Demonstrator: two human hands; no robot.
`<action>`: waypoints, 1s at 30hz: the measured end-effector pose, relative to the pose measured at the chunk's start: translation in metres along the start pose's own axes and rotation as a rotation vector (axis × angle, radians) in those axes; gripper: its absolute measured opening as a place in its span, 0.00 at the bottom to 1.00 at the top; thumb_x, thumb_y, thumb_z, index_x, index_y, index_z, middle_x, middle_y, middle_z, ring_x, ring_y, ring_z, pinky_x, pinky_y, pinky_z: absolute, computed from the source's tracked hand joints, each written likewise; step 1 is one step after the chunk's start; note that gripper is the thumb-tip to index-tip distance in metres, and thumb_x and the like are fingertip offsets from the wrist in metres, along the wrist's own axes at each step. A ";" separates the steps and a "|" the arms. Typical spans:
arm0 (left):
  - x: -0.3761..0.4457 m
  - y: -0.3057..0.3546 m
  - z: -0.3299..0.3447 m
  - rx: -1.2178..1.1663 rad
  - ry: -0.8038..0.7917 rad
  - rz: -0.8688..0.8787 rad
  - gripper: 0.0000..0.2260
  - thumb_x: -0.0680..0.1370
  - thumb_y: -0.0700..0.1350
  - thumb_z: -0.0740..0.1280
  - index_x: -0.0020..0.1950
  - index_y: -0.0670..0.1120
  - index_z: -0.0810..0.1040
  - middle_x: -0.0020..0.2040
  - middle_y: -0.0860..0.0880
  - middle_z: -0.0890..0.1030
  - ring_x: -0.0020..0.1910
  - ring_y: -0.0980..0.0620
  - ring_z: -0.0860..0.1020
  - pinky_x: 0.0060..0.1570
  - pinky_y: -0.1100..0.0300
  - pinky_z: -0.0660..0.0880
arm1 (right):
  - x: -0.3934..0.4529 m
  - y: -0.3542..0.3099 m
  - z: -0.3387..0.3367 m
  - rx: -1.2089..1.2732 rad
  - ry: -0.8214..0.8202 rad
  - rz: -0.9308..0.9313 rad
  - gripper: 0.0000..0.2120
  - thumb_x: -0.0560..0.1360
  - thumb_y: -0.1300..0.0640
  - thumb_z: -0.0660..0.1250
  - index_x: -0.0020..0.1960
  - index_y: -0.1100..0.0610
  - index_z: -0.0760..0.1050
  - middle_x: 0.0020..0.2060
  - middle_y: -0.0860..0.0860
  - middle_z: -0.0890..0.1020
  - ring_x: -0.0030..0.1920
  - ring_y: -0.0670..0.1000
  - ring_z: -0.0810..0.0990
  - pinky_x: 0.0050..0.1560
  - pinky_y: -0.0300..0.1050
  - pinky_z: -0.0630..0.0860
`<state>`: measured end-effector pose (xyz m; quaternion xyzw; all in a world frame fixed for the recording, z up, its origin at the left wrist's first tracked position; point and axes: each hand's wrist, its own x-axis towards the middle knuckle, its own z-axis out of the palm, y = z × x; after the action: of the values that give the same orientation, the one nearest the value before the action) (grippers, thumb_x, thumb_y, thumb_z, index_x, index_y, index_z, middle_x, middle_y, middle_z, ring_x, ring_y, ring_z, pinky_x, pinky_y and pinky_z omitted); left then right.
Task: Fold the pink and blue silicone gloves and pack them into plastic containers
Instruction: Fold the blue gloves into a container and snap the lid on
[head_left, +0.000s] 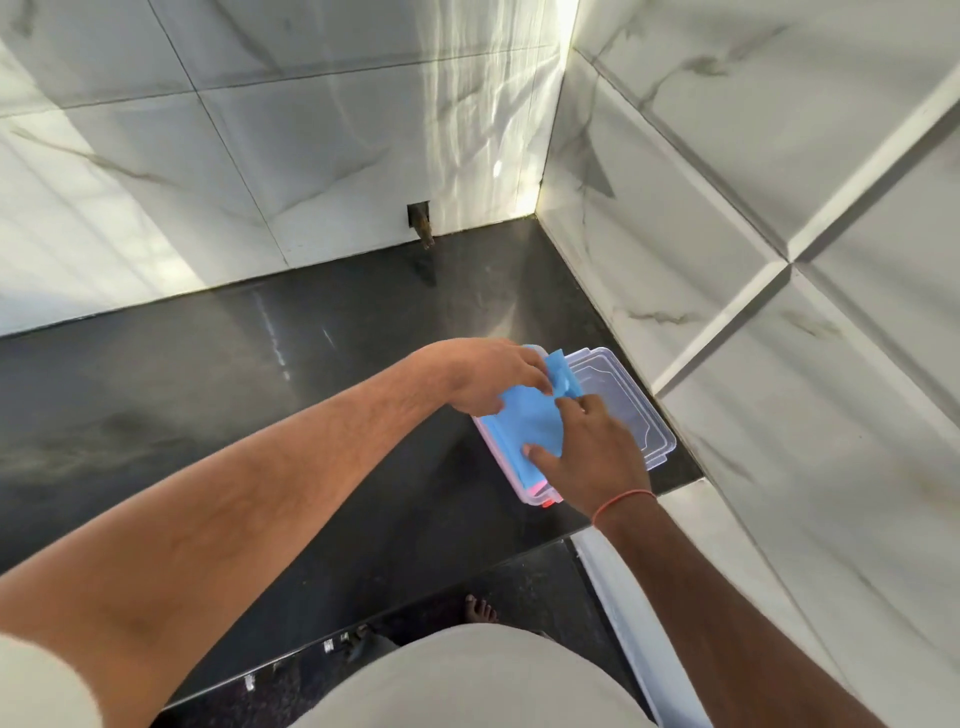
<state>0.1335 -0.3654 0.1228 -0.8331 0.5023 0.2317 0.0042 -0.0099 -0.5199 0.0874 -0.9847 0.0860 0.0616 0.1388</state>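
A folded blue silicone glove (524, 423) lies on top of a clear plastic container (511, 480) on the black countertop, near the right wall. A sliver of pink glove (535, 488) shows under the blue one at the container's near end. My left hand (493, 371) pinches the blue glove's far end, where a fold stands up. My right hand (592, 452) presses flat on the glove's right side with fingers spread. A clear lid (623, 395) lies just right of the container, partly under my right hand.
The black countertop (260, 389) stretches left and back to marble-tiled walls (260, 156) behind and on the right. A small wall opening with a dark fitting (422, 221) sits at the back. The counter's front edge (415, 587) runs below the container; a bare foot (480, 609) shows beneath.
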 end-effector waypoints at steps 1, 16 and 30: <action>0.004 -0.001 -0.001 0.028 -0.032 -0.014 0.31 0.82 0.38 0.69 0.84 0.55 0.68 0.84 0.55 0.65 0.80 0.47 0.67 0.76 0.51 0.67 | 0.001 -0.002 0.003 -0.014 -0.007 -0.002 0.32 0.79 0.34 0.69 0.76 0.52 0.70 0.67 0.54 0.77 0.61 0.58 0.82 0.66 0.54 0.79; 0.035 0.007 0.020 0.073 -0.154 -0.171 0.31 0.79 0.50 0.76 0.81 0.56 0.72 0.76 0.52 0.74 0.73 0.46 0.75 0.69 0.48 0.75 | 0.041 0.001 0.029 -0.111 -0.208 0.020 0.34 0.82 0.31 0.60 0.81 0.49 0.63 0.72 0.51 0.78 0.68 0.55 0.82 0.71 0.50 0.77; -0.070 -0.035 0.096 -0.150 0.003 -0.637 0.25 0.89 0.52 0.56 0.87 0.53 0.61 0.85 0.51 0.62 0.84 0.46 0.62 0.74 0.41 0.73 | 0.080 -0.064 0.050 -0.405 -0.142 -0.569 0.24 0.81 0.51 0.66 0.77 0.41 0.73 0.75 0.43 0.76 0.70 0.51 0.80 0.75 0.49 0.65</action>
<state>0.0992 -0.2667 0.0561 -0.9466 0.1979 0.2541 0.0144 0.0758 -0.4570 0.0448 -0.9700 -0.2155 0.1046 -0.0419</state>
